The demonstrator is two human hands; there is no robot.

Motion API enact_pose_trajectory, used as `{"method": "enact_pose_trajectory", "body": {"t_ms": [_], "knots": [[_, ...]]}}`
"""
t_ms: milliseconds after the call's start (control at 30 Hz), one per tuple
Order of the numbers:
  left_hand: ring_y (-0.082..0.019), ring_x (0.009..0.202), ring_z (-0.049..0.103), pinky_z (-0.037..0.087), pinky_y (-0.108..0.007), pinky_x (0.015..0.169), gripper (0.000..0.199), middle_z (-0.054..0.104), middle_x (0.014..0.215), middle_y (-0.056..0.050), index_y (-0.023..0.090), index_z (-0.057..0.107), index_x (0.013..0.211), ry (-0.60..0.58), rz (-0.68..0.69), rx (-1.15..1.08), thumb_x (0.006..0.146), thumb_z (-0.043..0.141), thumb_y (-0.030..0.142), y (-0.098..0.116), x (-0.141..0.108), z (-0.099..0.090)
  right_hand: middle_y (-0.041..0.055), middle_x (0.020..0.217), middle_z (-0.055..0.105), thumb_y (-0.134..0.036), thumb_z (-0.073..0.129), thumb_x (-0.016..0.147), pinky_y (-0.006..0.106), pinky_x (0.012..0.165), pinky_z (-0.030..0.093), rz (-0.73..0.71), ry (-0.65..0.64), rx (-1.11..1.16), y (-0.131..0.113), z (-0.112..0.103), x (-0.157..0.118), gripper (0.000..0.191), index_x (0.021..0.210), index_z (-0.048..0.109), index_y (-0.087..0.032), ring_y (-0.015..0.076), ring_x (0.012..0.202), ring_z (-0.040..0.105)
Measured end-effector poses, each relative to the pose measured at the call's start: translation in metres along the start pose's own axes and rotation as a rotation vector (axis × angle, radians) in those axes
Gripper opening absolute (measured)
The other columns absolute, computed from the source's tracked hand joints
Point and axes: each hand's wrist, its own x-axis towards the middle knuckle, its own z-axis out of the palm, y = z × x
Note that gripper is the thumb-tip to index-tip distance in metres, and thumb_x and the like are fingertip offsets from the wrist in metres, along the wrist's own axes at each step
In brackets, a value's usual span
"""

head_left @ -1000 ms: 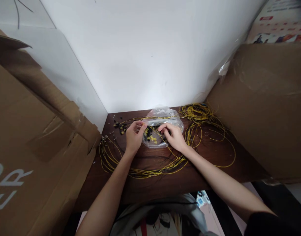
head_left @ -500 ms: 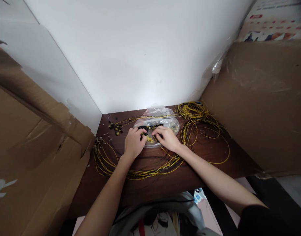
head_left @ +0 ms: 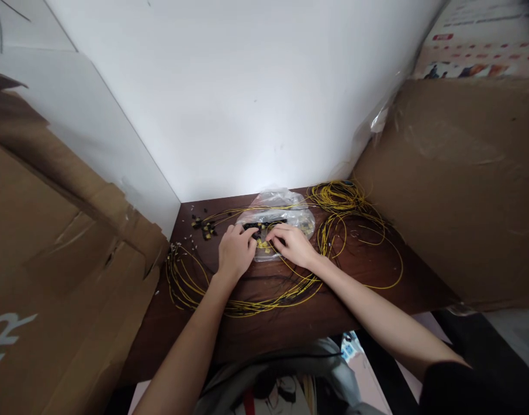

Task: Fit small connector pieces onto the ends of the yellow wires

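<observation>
Both my hands meet over a clear plastic bag (head_left: 276,202) that lies on the dark brown table (head_left: 247,337). Small black parts and yellow pieces (head_left: 263,246) rest on the bag. At its left side, my left hand (head_left: 237,249) is closed, thumb and fingers pinched near the black parts; what they hold is too small to name. My right hand (head_left: 292,244) pinches at the bag's right side, with a thin yellow wire (head_left: 290,266) running by its fingertips. Whether that wire is in its grip is unclear.
Coiled yellow and black wires (head_left: 340,196) lie at the back right, and a long bundle (head_left: 251,306) curves along the front. Black and yellow connectors (head_left: 207,227) are scattered left. Cardboard boxes stand at left (head_left: 61,253) and right (head_left: 458,190), with a white wall (head_left: 247,104) behind.
The view has shifted slightly. Both hands stay in nearly the same place, with only small finger movement.
</observation>
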Motion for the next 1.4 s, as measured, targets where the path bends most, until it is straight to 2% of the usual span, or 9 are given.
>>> {"method": "enact_pose_trajectory", "body": {"t_ms": [100,333,500,667,833,1067,1233,1333,1400], "knots": [[-0.021,0.087,0.048,0.042,-0.032,0.076,0.034,0.057,0.086,-0.007,0.024,0.064,0.109,-0.006,0.046,-0.006,0.082,0.045,0.019,0.001,0.001,0.004,0.0050,0.085,0.064,-0.003,0.048,0.079,0.029,0.078,0.044,-0.002,0.004,-0.010,-0.001,0.000,0.000,0.024,0.085,0.066,-0.017,0.0168,0.084,0.057],[-0.020,0.086,0.049,0.043,-0.029,0.075,0.030,0.054,0.081,-0.006,0.022,0.067,0.102,0.033,0.049,-0.162,0.083,0.044,0.017,0.003,0.001,0.006,0.0045,0.086,0.063,-0.004,0.046,0.079,0.029,0.078,0.044,0.000,0.010,0.001,-0.001,0.000,0.000,0.024,0.086,0.065,-0.017,0.0165,0.083,0.057],[-0.022,0.087,0.049,0.043,-0.032,0.075,0.028,0.056,0.086,-0.007,0.019,0.067,0.100,0.056,-0.002,-0.115,0.082,0.045,0.017,0.004,-0.001,0.006,0.0047,0.087,0.064,-0.005,0.046,0.080,0.029,0.078,0.044,0.025,0.012,0.003,-0.001,0.001,0.000,0.022,0.086,0.064,-0.017,0.0165,0.084,0.058],[-0.022,0.087,0.049,0.041,-0.032,0.073,0.027,0.056,0.082,-0.007,0.021,0.069,0.095,0.007,0.018,-0.075,0.082,0.046,0.018,0.004,-0.002,0.006,0.0045,0.089,0.063,-0.012,0.049,0.083,0.030,0.079,0.043,0.051,0.050,-0.008,-0.003,0.001,0.000,0.021,0.100,0.060,-0.017,0.0172,0.085,0.056],[-0.022,0.086,0.049,0.041,-0.032,0.073,0.027,0.055,0.082,-0.007,0.021,0.069,0.097,-0.027,0.020,-0.072,0.082,0.046,0.018,0.005,-0.001,0.005,0.0064,0.087,0.060,-0.025,0.049,0.088,0.032,0.077,0.042,0.057,0.044,-0.161,-0.007,0.005,0.003,0.024,0.109,0.059,-0.018,0.0196,0.087,0.050],[-0.021,0.087,0.050,0.042,-0.031,0.074,0.028,0.055,0.083,-0.007,0.021,0.067,0.098,-0.015,0.029,-0.095,0.083,0.045,0.017,0.005,-0.001,0.005,0.0066,0.086,0.056,-0.020,0.051,0.086,0.032,0.075,0.041,0.075,0.032,-0.275,-0.005,0.012,0.004,0.015,0.093,0.064,-0.019,0.0207,0.087,0.048],[-0.019,0.087,0.051,0.043,-0.030,0.076,0.031,0.057,0.089,-0.006,0.020,0.060,0.110,0.037,0.041,-0.296,0.082,0.046,0.016,0.006,0.001,0.005,0.0058,0.086,0.055,-0.016,0.052,0.084,0.031,0.076,0.042,0.067,0.115,-0.155,-0.004,0.010,0.004,0.010,0.084,0.062,-0.019,0.0192,0.088,0.049],[-0.017,0.081,0.052,0.044,-0.029,0.074,0.032,0.059,0.084,-0.004,0.019,0.058,0.111,0.078,0.037,-0.463,0.081,0.049,0.015,0.006,0.004,0.004,0.0053,0.086,0.057,-0.016,0.051,0.084,0.031,0.078,0.042,0.080,0.204,0.022,-0.005,0.006,0.005,0.010,0.084,0.061,-0.018,0.0177,0.086,0.052],[-0.015,0.073,0.051,0.043,-0.027,0.069,0.029,0.059,0.081,-0.003,0.018,0.060,0.107,0.103,0.009,-0.548,0.079,0.053,0.016,0.007,0.004,0.004,0.0042,0.082,0.060,-0.019,0.051,0.085,0.029,0.073,0.044,0.115,0.247,0.172,-0.007,0.004,0.007,0.009,0.084,0.060,-0.017,0.0159,0.078,0.055]]}}
